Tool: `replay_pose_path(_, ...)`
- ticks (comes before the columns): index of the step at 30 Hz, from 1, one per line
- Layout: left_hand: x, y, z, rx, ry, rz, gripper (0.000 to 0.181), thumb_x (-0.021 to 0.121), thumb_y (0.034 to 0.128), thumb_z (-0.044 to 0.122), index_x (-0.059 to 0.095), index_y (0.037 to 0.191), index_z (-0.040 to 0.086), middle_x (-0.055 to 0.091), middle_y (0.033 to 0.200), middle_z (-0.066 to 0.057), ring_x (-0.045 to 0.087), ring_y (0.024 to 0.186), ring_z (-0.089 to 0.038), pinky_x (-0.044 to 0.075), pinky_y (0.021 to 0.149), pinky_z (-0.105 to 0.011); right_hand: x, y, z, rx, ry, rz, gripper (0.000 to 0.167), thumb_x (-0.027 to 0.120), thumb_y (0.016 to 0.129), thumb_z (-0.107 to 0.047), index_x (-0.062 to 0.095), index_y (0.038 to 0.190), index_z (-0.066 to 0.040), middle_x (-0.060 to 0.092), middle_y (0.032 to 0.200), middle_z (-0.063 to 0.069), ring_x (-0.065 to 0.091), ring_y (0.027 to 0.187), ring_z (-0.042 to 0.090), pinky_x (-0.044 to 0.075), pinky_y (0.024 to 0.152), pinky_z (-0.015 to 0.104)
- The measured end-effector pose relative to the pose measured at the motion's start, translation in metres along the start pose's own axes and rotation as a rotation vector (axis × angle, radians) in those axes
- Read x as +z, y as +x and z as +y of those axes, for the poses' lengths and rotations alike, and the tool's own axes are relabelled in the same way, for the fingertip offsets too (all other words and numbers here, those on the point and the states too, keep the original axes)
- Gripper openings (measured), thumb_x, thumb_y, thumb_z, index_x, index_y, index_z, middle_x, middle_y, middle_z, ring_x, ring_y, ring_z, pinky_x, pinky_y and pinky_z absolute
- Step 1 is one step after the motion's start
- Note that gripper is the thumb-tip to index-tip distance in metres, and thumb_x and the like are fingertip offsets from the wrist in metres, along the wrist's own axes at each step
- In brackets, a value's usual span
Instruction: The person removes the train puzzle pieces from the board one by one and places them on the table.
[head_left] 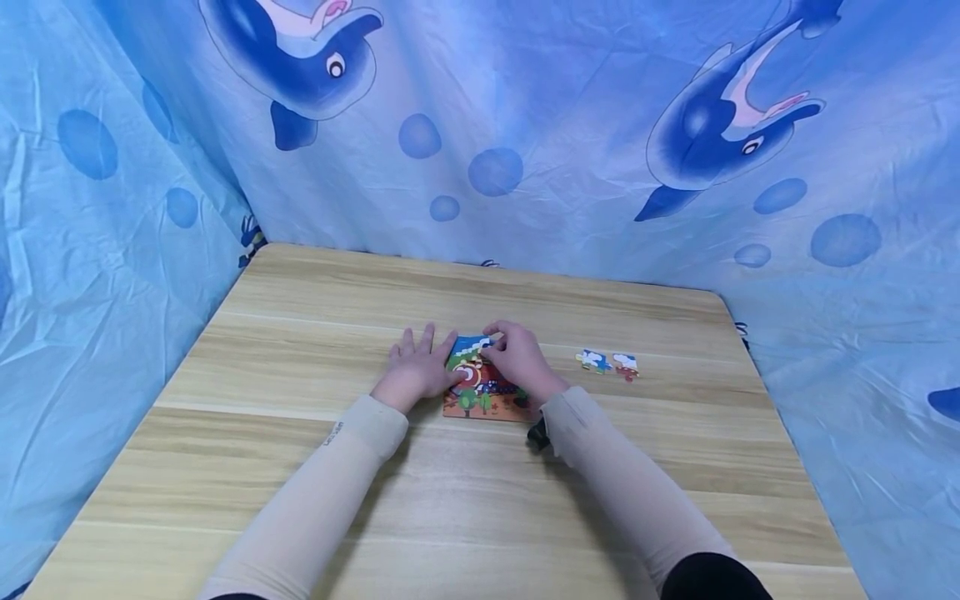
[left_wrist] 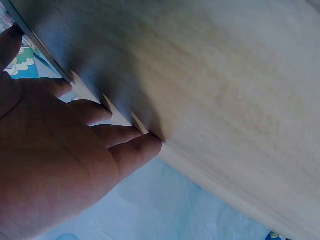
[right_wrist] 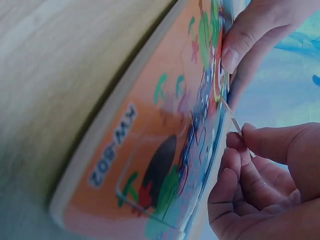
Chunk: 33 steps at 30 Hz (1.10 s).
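A jigsaw puzzle board (head_left: 468,407) with a colourful picture and an orange lower strip lies on the table. My right hand (head_left: 519,358) pinches a thin puzzle piece (right_wrist: 233,120) between thumb and fingers. In the right wrist view the piece is tilted, its far edge at the board's picture. My left hand (head_left: 416,372) lies spread at the board's left side, with its thumb on the picture. The left wrist view shows its other fingertips (left_wrist: 150,142) on the table. The right hand hides the board's upper right part in the head view.
Two loose puzzle pieces, one blue and white (head_left: 595,360), the other red and white (head_left: 626,364), lie right of the board. The wooden table (head_left: 300,467) reaches back to a blue dolphin-print curtain (head_left: 525,100) that also hangs at both sides.
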<state>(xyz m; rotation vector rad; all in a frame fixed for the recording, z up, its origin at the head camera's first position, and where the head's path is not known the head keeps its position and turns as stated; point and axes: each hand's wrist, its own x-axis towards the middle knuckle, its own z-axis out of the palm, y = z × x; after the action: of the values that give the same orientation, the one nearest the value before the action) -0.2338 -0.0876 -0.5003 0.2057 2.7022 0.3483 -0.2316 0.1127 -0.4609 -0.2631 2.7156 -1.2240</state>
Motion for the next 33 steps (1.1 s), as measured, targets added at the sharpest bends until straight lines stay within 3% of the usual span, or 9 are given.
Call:
replay_pose_path(18, -0.003, -0.006, 0.0, 0.005, -0.002, -0.017, 0.088, 0.039, 0.0936, 0.078, -0.003, 0.162, 0.041, -0.017, 0.168, -0.008, -0.019, 0.146, -0.048, -0.001, 0.114, -0.068, -0.033, -0.01, 0.028, 0.014, 0.007, 0.056, 0.036, 0.073, 0.097, -0.017, 0.067, 0.131, -0.009, 0.071, 0.09, 0.001, 0.068, 0.082, 0.018, 0.056, 0.071, 0.037)
replay_pose_path(24, -0.004, -0.006, 0.0, 0.005, 0.0, -0.016, 0.088, 0.039, 0.0942, 0.077, -0.004, 0.161, 0.041, -0.017, 0.167, -0.007, -0.02, 0.147, -0.047, -0.002, 0.114, -0.068, -0.05, -0.015, 0.041, 0.021, 0.048, 0.037, 0.038, 0.071, 0.099, -0.016, 0.064, 0.135, -0.007, 0.072, 0.092, 0.008, 0.067, 0.076, 0.028, 0.052, 0.059, 0.037)
replay_pose_path(33, -0.002, -0.004, -0.001, 0.002, -0.006, -0.012, 0.088, 0.04, 0.0939, 0.077, -0.003, 0.161, 0.041, -0.018, 0.167, -0.007, -0.021, 0.146, -0.047, -0.003, 0.114, -0.068, -0.078, -0.021, 0.059, 0.03, 0.03, 0.047, 0.033, 0.071, 0.098, -0.017, 0.066, 0.13, -0.008, 0.072, 0.091, 0.014, 0.065, 0.076, 0.033, 0.05, 0.06, 0.037)
